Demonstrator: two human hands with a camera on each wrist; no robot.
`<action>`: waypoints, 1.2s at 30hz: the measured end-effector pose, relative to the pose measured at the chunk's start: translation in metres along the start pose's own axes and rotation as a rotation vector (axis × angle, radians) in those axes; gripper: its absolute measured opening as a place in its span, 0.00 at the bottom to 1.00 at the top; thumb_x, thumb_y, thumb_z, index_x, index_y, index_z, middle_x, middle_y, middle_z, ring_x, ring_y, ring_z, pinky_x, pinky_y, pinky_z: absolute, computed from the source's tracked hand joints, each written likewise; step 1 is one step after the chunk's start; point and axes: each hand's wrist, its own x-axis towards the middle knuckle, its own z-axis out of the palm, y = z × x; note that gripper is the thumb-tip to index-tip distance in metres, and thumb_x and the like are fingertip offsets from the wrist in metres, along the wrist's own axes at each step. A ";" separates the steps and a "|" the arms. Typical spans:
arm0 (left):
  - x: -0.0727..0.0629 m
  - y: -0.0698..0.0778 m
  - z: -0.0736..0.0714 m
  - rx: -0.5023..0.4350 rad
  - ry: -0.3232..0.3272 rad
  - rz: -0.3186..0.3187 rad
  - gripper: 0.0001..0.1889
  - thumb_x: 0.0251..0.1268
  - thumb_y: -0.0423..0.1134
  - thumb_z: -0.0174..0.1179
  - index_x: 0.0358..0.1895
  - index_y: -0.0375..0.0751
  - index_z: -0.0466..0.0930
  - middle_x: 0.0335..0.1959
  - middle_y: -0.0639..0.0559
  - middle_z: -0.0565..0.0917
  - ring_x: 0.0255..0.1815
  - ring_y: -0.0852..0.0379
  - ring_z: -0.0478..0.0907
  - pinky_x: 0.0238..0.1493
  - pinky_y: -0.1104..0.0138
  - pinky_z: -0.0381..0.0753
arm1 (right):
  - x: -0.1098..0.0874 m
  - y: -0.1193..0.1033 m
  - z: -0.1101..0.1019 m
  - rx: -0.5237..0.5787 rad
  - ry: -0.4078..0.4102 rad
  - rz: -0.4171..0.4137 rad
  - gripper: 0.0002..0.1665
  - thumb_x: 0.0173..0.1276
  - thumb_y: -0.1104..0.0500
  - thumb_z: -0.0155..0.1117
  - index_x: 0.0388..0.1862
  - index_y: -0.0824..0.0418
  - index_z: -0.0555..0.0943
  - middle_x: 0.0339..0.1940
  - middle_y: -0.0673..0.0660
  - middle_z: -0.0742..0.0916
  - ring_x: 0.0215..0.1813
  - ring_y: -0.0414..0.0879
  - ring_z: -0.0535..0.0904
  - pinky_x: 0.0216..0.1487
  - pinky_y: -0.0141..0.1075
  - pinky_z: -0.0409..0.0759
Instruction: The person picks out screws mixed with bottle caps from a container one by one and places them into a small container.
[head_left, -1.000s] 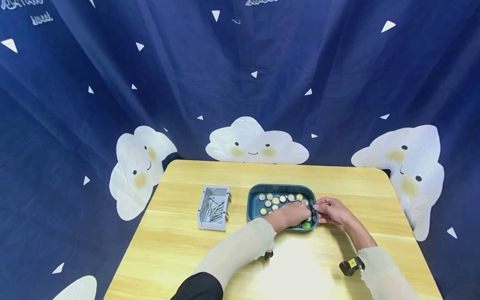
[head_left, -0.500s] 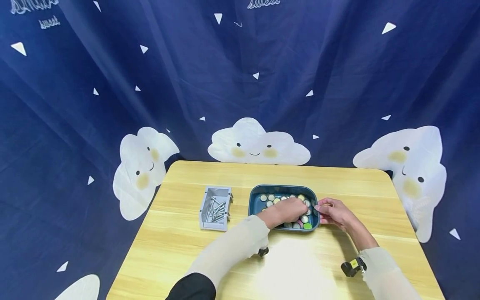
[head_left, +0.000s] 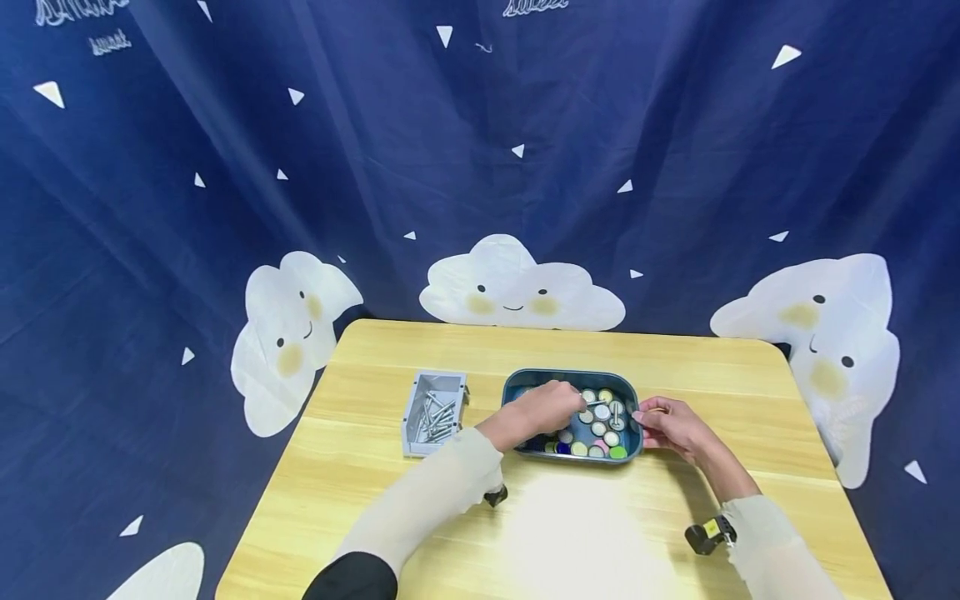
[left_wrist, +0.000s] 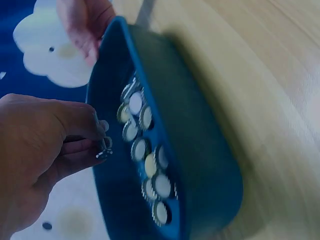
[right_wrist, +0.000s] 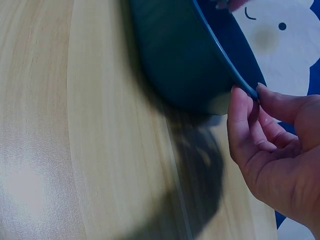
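My left hand (head_left: 543, 406) is over the left part of a dark blue oval tub (head_left: 577, 372). In the left wrist view its thumb and fingers pinch a small silver screw (left_wrist: 103, 149), partly hidden by the fingertips. Bottle caps (left_wrist: 140, 149) lie loose on the tub's floor, mostly pale inside, with a green cap (head_left: 617, 452) at the near right corner. Two more screws lie among the caps at the right, one of them a silver screw (head_left: 617, 414). At the tub's right end my right hand (right_wrist: 280, 140) pinches the rim between thumb and fingers.
Left of the tub stands a grey open bin (head_left: 422, 450) with several silver screws (head_left: 437, 417) in it. Both stand on a wooden table (head_left: 360, 467), with a blue cloud-patterned curtain (head_left: 480, 167) behind its far edge.
My left hand has moved left from the right part of the tub, uncovering caps and screws there. My right hand keeps its place at the rim.
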 end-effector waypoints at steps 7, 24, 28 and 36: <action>-0.027 -0.024 -0.011 -0.017 0.075 -0.075 0.12 0.68 0.26 0.60 0.44 0.45 0.91 0.39 0.55 0.91 0.37 0.63 0.83 0.43 0.74 0.84 | 0.002 0.001 -0.001 0.007 -0.006 0.003 0.14 0.76 0.63 0.62 0.54 0.68 0.72 0.29 0.49 0.85 0.31 0.37 0.82 0.36 0.33 0.89; -0.105 -0.068 -0.018 -0.062 0.216 -0.258 0.16 0.63 0.22 0.60 0.46 0.42 0.92 0.41 0.50 0.92 0.43 0.56 0.88 0.45 0.67 0.88 | 0.000 -0.001 -0.001 -0.003 -0.014 -0.005 0.11 0.76 0.63 0.62 0.51 0.65 0.73 0.30 0.49 0.87 0.31 0.37 0.83 0.38 0.34 0.90; -0.123 -0.079 -0.017 -0.104 0.222 -0.318 0.15 0.65 0.23 0.59 0.47 0.40 0.91 0.43 0.48 0.92 0.46 0.54 0.88 0.49 0.64 0.88 | -0.001 -0.002 -0.001 -0.002 -0.015 -0.005 0.12 0.76 0.63 0.62 0.52 0.66 0.73 0.30 0.49 0.87 0.31 0.37 0.83 0.38 0.35 0.90; -0.152 -0.096 -0.009 -0.135 0.253 -0.442 0.12 0.70 0.27 0.61 0.49 0.41 0.91 0.46 0.47 0.91 0.50 0.51 0.88 0.52 0.62 0.88 | -0.002 -0.002 0.000 -0.001 -0.015 -0.005 0.14 0.76 0.63 0.62 0.53 0.67 0.72 0.30 0.49 0.87 0.32 0.37 0.83 0.37 0.34 0.90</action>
